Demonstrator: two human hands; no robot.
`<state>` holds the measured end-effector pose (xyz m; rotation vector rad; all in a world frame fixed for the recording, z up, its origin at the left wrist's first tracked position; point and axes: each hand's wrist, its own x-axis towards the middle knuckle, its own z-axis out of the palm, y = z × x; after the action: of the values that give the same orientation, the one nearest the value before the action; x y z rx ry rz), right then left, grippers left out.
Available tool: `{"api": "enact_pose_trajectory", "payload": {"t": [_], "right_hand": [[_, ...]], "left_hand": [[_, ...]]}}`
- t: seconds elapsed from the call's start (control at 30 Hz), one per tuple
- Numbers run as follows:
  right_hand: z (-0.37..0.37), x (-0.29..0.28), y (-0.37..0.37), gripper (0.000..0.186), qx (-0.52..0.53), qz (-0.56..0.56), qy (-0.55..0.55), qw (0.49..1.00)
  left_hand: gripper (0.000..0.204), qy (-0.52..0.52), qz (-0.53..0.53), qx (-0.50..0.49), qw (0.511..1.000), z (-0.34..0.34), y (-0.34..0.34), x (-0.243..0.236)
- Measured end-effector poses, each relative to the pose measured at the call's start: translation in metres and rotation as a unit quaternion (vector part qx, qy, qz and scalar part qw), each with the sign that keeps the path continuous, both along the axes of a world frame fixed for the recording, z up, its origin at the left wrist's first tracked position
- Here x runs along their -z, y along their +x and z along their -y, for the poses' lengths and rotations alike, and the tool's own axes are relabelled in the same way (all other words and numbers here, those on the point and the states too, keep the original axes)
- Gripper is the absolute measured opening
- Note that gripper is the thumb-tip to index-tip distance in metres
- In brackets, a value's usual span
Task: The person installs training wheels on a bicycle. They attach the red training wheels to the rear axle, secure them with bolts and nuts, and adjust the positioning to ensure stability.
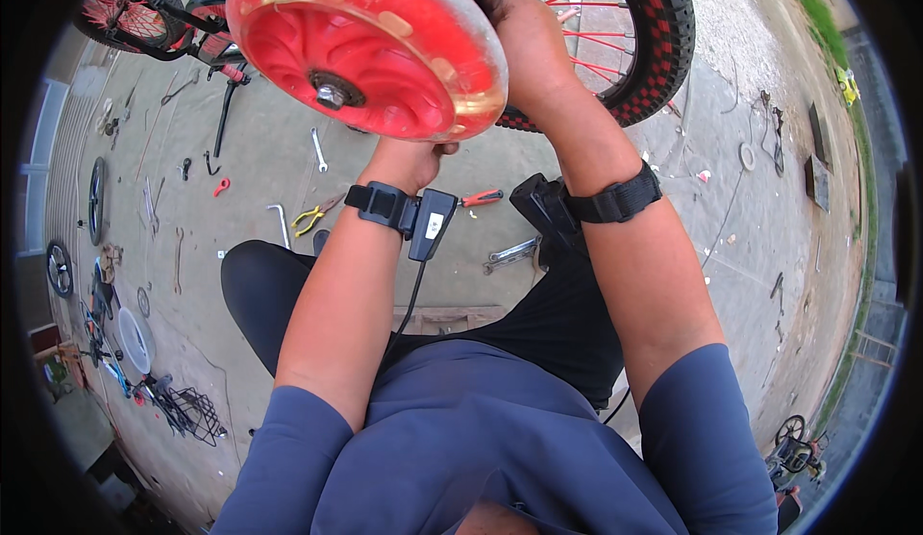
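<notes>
Red small wheel: stands high in view, close before spoked bicycle wheel. Has right hand bent beside its edge, likely for steadying; hides most of left hand beneath, so cannot tell either grip. Has red-handled screwdriver on ground below, within easy reach.

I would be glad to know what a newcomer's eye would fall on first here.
Most likely the red wheel at the top, left of centre, partly hiding the left hand. Next comes the larger black tyre with red checks, just right of the right hand, then perhaps the yellow-handled pliers on the ground.
</notes>
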<state>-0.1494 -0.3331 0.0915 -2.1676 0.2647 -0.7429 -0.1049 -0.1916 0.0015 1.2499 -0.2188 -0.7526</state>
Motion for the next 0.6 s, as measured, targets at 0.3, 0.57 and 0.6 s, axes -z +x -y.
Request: {"api": "enact_pose_trajectory", "payload": {"t": [0.3, 0.57, 0.6], "right_hand": [[-0.001, 0.004, 0.005, 0.031, 0.010, 0.005, 0.003, 1.000], [-0.007, -0.009, -0.002, 0.028, 0.023, -0.012, -0.057, 0.998], [-0.007, -0.008, -0.002, 0.028, 0.025, -0.008, -0.061, 0.998]], "left_hand": [[0.031, 0.064, 0.115, -0.043, 0.990, 0.004, 0.002, 0.005], [0.029, 0.121, 0.338, -0.072, 0.931, 0.004, 0.014, 0.011], [0.028, 0.080, 0.194, -0.050, 0.976, 0.004, 0.011, 0.002]]}}
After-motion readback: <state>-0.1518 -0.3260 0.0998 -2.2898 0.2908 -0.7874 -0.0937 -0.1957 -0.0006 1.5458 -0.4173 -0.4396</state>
